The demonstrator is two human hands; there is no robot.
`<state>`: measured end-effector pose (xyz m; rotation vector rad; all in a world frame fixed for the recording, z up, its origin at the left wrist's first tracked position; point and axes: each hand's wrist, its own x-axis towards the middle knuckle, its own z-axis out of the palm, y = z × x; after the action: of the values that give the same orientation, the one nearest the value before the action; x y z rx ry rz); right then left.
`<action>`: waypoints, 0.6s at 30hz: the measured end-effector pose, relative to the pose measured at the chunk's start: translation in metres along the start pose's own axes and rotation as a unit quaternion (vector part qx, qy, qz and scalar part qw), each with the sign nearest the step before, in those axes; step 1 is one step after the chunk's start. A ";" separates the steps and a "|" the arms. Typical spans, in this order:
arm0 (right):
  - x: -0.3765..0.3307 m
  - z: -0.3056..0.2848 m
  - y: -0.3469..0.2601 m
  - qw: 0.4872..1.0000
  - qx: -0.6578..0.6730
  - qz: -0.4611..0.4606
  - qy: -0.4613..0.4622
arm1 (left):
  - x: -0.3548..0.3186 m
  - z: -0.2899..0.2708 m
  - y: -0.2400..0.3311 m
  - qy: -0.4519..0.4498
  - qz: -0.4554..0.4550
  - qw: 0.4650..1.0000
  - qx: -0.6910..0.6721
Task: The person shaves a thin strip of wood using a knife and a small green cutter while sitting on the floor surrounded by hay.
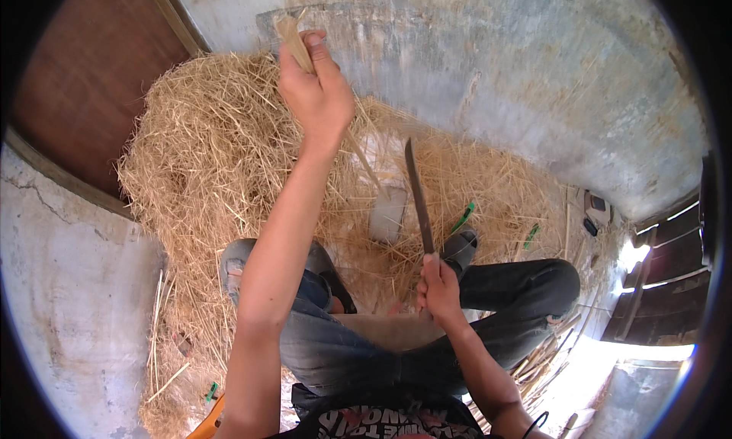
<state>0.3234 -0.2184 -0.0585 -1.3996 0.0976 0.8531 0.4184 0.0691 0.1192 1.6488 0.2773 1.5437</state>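
Observation:
My left hand point(316, 88) is raised toward the wall, its fingers closed round a pale tan stick point(293, 43) that looks like wood or bamboo. The stick's wider end sticks out above the fingers, and a thin length shows below the wrist, slanting down to the right. My right hand point(438, 286) grips the handle of a long dark machete point(418, 191) in front of my knees. Its blade points up and away, apart from the stick. A grey block point(387, 215) lies on the straw-strewn floor left of the blade.
A big straw heap point(213, 134) rises on the left, against a stained wall point(488, 58). Green objects point(463, 218) lie on the straw. A small dark boxy item point(598, 204) is by the right wall. Several thin sticks point(557, 355) lie beside my right leg.

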 end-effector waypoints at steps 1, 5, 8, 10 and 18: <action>-0.002 0.006 -0.007 0.999 0.009 -0.046 -0.008 | -0.006 0.002 -0.003 -0.003 0.004 1.000 0.010; 0.019 0.019 0.005 0.984 -0.079 -0.161 -0.002 | -0.007 0.015 -0.010 0.007 0.038 0.999 0.033; 0.027 0.020 0.009 0.997 -0.051 -0.049 -0.032 | -0.007 0.020 -0.010 0.002 0.025 0.999 0.023; 0.037 0.019 -0.003 0.999 -0.052 -0.005 -0.008 | -0.008 0.021 -0.008 -0.038 -0.022 0.998 -0.042; -0.004 0.052 -0.145 0.913 0.093 -0.398 0.009 | 0.003 0.001 -0.004 -0.165 -0.112 0.956 -0.216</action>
<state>0.3817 -0.1650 0.0732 -1.1171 -0.3534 0.1408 0.4217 0.0732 0.1189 1.4367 -0.0525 1.0452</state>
